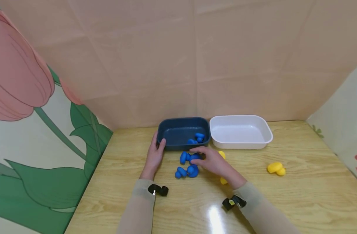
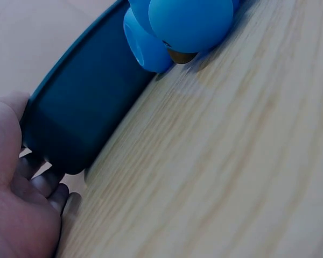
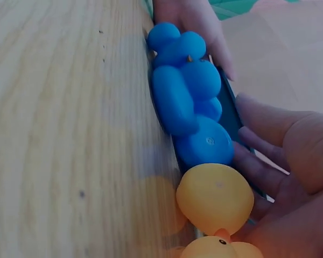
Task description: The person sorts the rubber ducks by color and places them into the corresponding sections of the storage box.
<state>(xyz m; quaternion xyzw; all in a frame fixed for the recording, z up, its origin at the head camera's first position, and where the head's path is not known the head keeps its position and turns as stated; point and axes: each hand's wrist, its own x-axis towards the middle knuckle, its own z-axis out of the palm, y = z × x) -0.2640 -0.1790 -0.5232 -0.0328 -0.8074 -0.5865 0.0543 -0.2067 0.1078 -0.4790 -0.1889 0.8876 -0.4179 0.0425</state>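
Observation:
My left hand (image 1: pixel 155 156) holds the left end of a dark blue tray (image 1: pixel 178 147), its thumb at the near corner and its fingers along the end. Inside that tray lie blue toy ducks (image 1: pixel 199 136) at the right. Several more blue ducks (image 1: pixel 192 171) are grouped on the table just in front of it. My right hand (image 1: pixel 211 160) is over the right side of this group, thumb and fingers apart around a blue duck (image 1: pixel 195 157). In the right wrist view, the fingers (image 3: pixel 258 169) are beside a blue duck (image 3: pixel 207 142), without a visible grip.
A white tray (image 1: pixel 241 145) stands against the dark one on the right. Yellow ducks (image 1: pixel 222 154) lie partly hidden by my right hand and wrist. Another yellow duck (image 1: pixel 276 168) lies farther right on the wooden table (image 1: pixel 312 195). A beige backdrop (image 1: pixel 196 65) rises behind the trays.

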